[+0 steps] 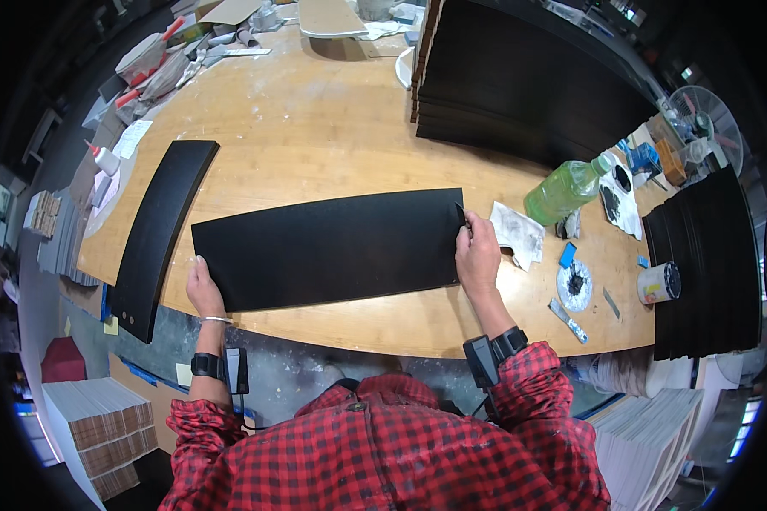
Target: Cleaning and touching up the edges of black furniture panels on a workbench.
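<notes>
A long black board point(332, 247) with a slightly curved upper edge lies before me, over the wooden table. My left hand point(203, 288) grips its left end, thumb along the edge. Around the right end my right hand point(479, 254) is closed. A small dark pointed thing point(460, 209) shows at those fingertips; its kind is unclear. Farther left, a second black board point(166, 230) lies at a slant, its lower end past the table's front edge. A stained white cloth point(517, 233) is just right of my right hand.
Right of the cloth are a green liquid bottle point(562, 192), a putty knife point(568, 321), a blue block point(568, 254), a paint-smeared white disc point(575, 285) and a small can point(659, 283). Stacks of black boards point(528, 81) stand behind and at right point(706, 264). A glue bottle point(104, 159) stands at left.
</notes>
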Demonstrator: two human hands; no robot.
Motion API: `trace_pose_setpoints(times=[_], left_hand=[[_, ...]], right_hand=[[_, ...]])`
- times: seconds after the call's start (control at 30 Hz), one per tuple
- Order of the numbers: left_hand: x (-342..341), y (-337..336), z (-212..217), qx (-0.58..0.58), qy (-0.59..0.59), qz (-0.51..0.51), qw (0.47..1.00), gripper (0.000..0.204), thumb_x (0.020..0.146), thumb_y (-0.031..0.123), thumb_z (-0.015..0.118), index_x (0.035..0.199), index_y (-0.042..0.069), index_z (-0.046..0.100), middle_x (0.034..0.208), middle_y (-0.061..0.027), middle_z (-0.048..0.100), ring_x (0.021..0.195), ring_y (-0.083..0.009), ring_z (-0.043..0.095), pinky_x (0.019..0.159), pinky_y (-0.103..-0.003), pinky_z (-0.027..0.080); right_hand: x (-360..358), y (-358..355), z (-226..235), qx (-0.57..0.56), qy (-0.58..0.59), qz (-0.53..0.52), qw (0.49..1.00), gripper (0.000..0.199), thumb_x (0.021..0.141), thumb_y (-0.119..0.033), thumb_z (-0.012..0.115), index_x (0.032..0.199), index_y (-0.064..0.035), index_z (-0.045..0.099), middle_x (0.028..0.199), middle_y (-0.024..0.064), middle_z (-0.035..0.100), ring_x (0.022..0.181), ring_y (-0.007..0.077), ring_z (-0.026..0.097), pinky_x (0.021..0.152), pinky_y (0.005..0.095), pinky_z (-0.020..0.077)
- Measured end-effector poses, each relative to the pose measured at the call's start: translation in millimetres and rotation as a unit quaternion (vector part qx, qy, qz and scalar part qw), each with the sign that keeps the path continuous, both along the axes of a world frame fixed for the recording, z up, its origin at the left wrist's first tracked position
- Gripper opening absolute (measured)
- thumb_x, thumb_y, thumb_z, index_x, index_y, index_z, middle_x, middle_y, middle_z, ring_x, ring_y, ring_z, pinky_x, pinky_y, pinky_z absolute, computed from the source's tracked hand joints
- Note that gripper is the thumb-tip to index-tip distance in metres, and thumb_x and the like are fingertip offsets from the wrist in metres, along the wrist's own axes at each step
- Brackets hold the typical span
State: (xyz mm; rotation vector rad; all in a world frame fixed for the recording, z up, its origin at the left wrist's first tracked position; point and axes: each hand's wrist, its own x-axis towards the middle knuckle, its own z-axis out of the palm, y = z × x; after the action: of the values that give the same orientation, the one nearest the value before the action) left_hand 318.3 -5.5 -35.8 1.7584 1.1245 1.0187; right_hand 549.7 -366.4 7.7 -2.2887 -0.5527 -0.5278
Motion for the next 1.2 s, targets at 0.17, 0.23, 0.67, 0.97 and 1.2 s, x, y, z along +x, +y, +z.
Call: trace_pose_setpoints(times=[0.17,0.23,0.67,0.97,1.2], left_hand=[[-1.7,1.7,-2.8,-0.001,-0.007,0.013,1.0,0.047,0.092,0.036,0.045,0.082,-0.008,0.056,0.07,-0.0071,0.054,0.067,-0.0137,0.044,0.065,-0.029,0.04],[-3.1,3.3,-4.6,-0.015,-0.011,0.013,1.0,0.048,0.092,0.038,0.046,0.081,-0.007,0.057,0.07,-0.0067,0.055,0.067,-0.0138,0.045,0.065,-0.029,0.04],[-3.9,0.2,-5.1,-0.019,0.006,0.011,1.0,0.05,0.091,0.04,0.046,0.078,-0.006,0.057,0.065,-0.0061,0.052,0.064,-0.0147,0.045,0.062,-0.03,0.04],[-0.1,1.8,-0.9,-0.011,0.031,0.021,0.999,0.046,0.09,0.037,0.048,0.076,-0.005,0.057,0.062,-0.0104,0.053,0.06,-0.0161,0.046,0.06,-0.031,0.04],[-0.4,-2.3,0.6,0.009,0.02,0.029,0.999,0.047,0.09,0.039,0.048,0.075,-0.005,0.056,0.061,-0.0114,0.051,0.059,-0.0171,0.046,0.059,-0.032,0.04]], right_hand=[[10.5,13.5,4.0,-0.015,-0.006,-0.011,1.0,0.026,0.078,0.0,0.054,0.103,-0.0038,0.056,0.088,0.0122,0.056,0.082,0.0295,0.057,0.07,0.0369,0.0472],[10.4,14.5,4.9,-0.02,-0.006,-0.005,1.0,0.025,0.078,0.0,0.054,0.102,-0.0036,0.057,0.088,0.0126,0.057,0.082,0.0295,0.057,0.07,0.0368,0.0473],[9.7,12.7,5.0,-0.024,0.003,0.037,0.999,0.022,0.077,0.0,0.054,0.097,-0.0074,0.059,0.085,0.011,0.057,0.081,0.0289,0.056,0.07,0.037,0.0468],[-44.8,10.5,1.8,-0.095,-0.054,0.234,0.966,0.026,0.068,0.004,0.059,0.088,-0.0126,0.062,0.082,0.0045,0.057,0.08,0.0236,0.054,0.067,0.0352,0.0414],[-65.5,18.5,-8.7,-0.098,-0.036,0.253,0.962,0.025,0.069,0.001,0.061,0.089,-0.0137,0.061,0.084,0.0019,0.056,0.081,0.0208,0.053,0.069,0.0335,0.04]])
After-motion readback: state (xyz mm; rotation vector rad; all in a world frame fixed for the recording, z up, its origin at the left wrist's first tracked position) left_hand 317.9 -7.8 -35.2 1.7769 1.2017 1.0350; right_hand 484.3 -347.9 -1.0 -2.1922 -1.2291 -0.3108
